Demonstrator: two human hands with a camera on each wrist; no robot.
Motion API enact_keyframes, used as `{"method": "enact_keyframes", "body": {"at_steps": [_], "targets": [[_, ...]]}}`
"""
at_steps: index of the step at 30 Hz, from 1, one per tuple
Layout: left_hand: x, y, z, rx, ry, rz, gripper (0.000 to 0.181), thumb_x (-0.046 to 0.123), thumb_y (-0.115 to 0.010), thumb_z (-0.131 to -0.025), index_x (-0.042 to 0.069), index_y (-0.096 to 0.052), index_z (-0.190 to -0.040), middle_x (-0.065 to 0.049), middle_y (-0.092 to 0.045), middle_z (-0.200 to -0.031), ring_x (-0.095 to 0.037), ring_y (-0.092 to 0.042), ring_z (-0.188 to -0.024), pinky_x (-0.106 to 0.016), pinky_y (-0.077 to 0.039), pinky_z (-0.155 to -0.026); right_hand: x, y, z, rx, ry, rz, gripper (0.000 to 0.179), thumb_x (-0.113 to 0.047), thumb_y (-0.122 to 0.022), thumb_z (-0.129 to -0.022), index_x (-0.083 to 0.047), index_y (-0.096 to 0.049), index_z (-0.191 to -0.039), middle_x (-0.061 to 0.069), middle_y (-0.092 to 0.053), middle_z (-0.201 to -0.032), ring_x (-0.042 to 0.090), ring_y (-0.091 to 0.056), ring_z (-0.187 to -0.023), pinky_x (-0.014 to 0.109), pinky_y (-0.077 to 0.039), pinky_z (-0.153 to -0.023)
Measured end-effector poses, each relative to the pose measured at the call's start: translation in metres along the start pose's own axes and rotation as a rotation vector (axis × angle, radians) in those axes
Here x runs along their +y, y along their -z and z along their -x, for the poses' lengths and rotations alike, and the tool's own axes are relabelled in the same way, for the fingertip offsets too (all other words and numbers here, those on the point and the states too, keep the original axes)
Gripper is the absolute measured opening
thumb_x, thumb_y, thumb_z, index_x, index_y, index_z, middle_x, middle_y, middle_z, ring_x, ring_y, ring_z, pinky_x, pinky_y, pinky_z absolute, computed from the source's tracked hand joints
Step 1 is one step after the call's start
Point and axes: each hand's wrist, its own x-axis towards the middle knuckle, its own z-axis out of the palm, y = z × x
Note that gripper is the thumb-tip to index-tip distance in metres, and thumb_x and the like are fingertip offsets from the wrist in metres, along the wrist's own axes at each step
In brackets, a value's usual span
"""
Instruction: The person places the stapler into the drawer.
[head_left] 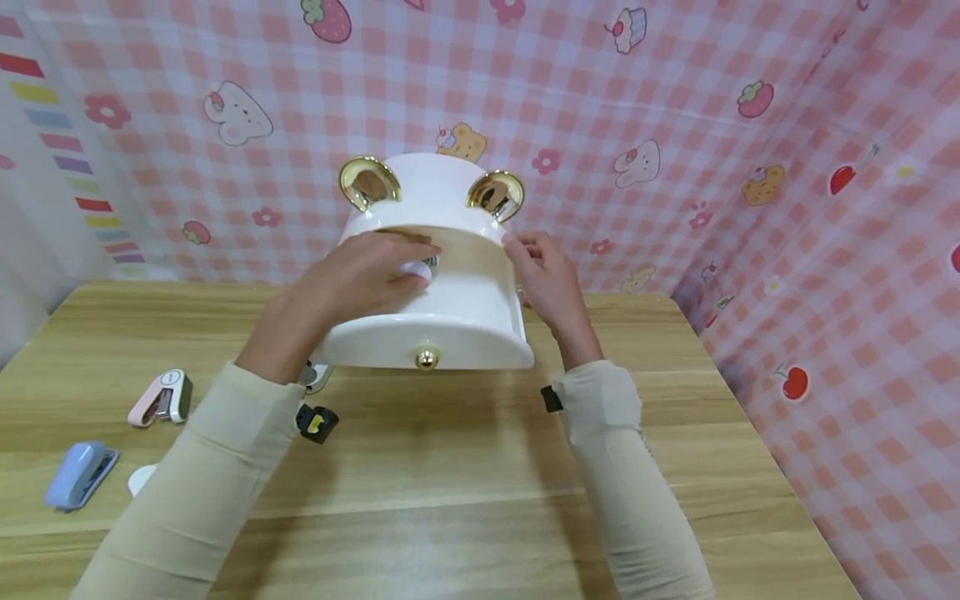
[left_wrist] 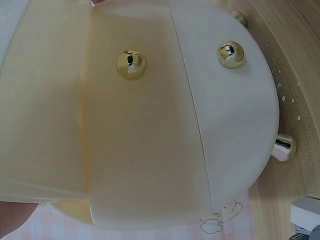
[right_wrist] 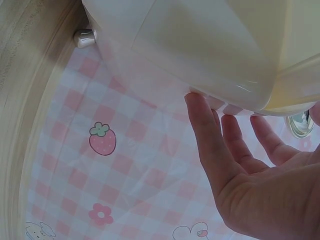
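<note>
A white rounded storage box [head_left: 442, 187] with two gold ear-like discs stands at the back of the table. Its upper drawer [head_left: 427, 337] is slid outward and bears a gold knob [left_wrist: 131, 65]. Over the drawer's inside, my left hand [head_left: 360, 271] pinches a small white rounded thing [head_left: 416, 269] with a grey ribbed part; the fingers mostly cover it, and its kind cannot be made out. My right hand [head_left: 549, 279] holds the box's right side, thumb at the front rim, with fingertips [right_wrist: 196, 102] against the outer wall.
A pink and white stapler [head_left: 161, 398], a blue stapler [head_left: 81, 475] and a partly hidden white object [head_left: 141, 478] lie on the table's left. A grey-white item [head_left: 318, 377] shows beside the left wrist. Checked pink cloth [head_left: 585, 108] hangs behind the box.
</note>
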Motion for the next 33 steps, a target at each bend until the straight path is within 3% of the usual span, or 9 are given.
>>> {"method": "enact_keyframes", "body": {"at_steps": [10, 21, 26, 33], "targets": [[0.001, 0.000, -0.001, 0.002, 0.020, -0.019, 0.040, 0.015, -0.065, -0.098, 0.002, -0.063, -0.136, -0.021, -0.058, -0.141, -0.037, -0.052, -0.133, -0.051, -0.039, -0.110, 0.001, 0.001, -0.001, -0.005, -0.013, -0.006, 0.054, -0.051, -0.056, -0.100, -0.009, -0.060, -0.133, 0.014, -0.062, -0.127, 0.028, -0.063, -0.105, 0.039, -0.061, -0.072], [0.009, 0.011, 0.007, 0.016, -0.054, 0.034, 0.035, 0.014, -0.058, -0.104, 0.002, -0.062, -0.137, -0.020, -0.055, -0.144, -0.035, -0.048, -0.137, -0.050, -0.035, -0.114, 0.001, 0.002, -0.001, 0.007, -0.017, -0.019, 0.052, -0.048, -0.056, -0.101, -0.007, -0.060, -0.132, 0.015, -0.062, -0.126, 0.028, -0.063, -0.104, 0.038, -0.060, -0.072], [0.018, 0.023, 0.017, 0.019, -0.005, 0.069, 0.037, 0.020, -0.054, -0.106, 0.006, -0.061, -0.140, -0.016, -0.052, -0.149, -0.035, -0.046, -0.139, -0.053, -0.033, -0.115, 0.004, 0.002, -0.004, 0.008, -0.013, -0.014, 0.052, -0.049, -0.056, -0.101, -0.008, -0.060, -0.132, 0.015, -0.062, -0.125, 0.029, -0.063, -0.103, 0.038, -0.060, -0.071], [0.026, 0.035, 0.033, 0.036, 0.047, 0.065, 0.040, 0.020, -0.056, -0.106, 0.006, -0.058, -0.143, -0.012, -0.058, -0.144, -0.034, -0.053, -0.133, -0.053, -0.039, -0.110, 0.007, 0.002, -0.004, -0.004, -0.023, -0.020, 0.056, -0.053, -0.056, -0.100, -0.010, -0.059, -0.135, 0.013, -0.062, -0.125, 0.028, -0.063, -0.103, 0.038, -0.060, -0.070]]}}
